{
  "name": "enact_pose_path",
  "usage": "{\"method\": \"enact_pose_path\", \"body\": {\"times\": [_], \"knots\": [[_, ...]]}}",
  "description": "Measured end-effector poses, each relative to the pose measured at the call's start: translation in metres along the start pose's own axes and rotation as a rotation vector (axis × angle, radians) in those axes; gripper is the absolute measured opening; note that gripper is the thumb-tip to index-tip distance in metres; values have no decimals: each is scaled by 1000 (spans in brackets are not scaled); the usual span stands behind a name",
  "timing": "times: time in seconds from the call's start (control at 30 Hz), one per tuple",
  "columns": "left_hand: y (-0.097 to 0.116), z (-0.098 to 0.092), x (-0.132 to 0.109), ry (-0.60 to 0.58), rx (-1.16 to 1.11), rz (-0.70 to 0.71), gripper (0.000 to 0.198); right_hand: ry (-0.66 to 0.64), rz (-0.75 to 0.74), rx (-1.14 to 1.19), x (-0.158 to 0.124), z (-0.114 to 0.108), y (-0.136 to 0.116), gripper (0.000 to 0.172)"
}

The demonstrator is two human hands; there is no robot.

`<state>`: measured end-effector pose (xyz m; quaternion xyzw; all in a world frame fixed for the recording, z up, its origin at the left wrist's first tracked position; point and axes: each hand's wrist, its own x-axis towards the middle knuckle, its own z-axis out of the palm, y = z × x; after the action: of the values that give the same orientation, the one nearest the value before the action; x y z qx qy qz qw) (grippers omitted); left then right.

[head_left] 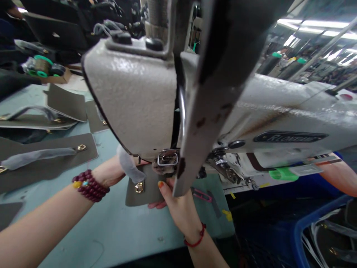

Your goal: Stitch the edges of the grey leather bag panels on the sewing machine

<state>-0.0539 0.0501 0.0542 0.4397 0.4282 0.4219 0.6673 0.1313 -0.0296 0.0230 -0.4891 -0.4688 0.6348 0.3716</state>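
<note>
A grey-brown bag panel (150, 190) lies under the head of a sewing machine (134, 96). It carries a gold buckle (139, 187) and a handle wrapped in whitish film (129, 165). My right hand (178, 203) pinches the panel's near edge, thumb on top and fingers beneath. My left hand (113, 171) reaches to the panel's far left side, behind the wrapped handle. Its fingers are mostly hidden by the handle and the machine head, so their grip does not show. The needle area is largely covered by the presser parts (167, 158).
More panels with wrapped handles (41, 154) lie at the left of the green table (111, 234). Pink-handled thread snips (203, 194) rest right of my right hand. A blue bin (299, 230) holding similar pieces stands at lower right. Thread spools (43, 67) sit at back left.
</note>
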Motion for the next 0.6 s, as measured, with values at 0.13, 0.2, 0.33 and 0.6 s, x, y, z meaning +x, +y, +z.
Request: {"method": "enact_pose_path", "body": {"times": [0.13, 0.2, 0.33, 0.6], "knots": [[-22, 2, -28, 296, -154, -64, 31, 10, 56, 114, -6, 6, 7, 49], [-46, 12, -51, 468, -374, -167, 33, 1, 87, 151, -10, 7, 11, 52], [-90, 49, -90, 376, -612, -17, 53, -34, 88, 230, -15, 8, 15, 52], [-84, 76, -82, 533, -459, -312, 35, -20, 29, 179, -19, 8, 8, 48]]}}
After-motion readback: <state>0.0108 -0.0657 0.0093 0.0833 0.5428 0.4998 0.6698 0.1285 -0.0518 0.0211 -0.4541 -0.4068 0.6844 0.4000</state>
